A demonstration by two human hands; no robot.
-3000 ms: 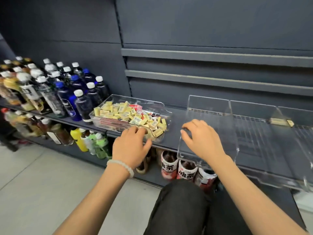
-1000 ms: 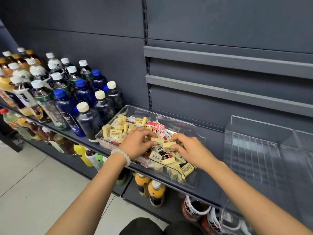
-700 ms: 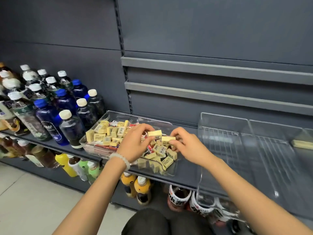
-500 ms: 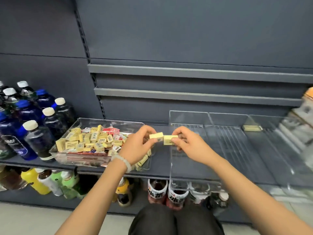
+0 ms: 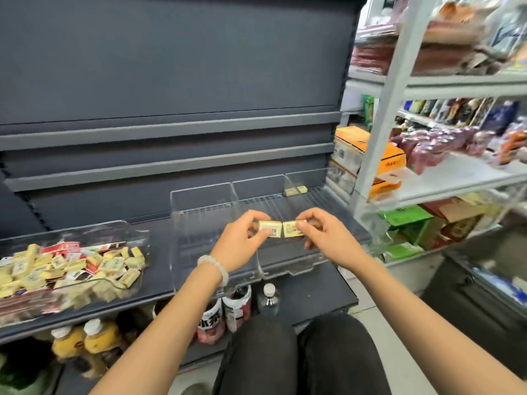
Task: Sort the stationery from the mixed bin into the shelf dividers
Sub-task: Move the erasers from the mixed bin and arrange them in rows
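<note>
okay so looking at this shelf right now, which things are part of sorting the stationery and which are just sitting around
Part of the job:
- left hand pinching a yellow eraser
- right hand pinching a second yellow eraser
- mixed bin of stationery
- clear shelf dividers, with two yellow erasers at the back

Just sitting around:
- drink bottles on the shelf below
- orange boxes
- white rack of packaged goods
</note>
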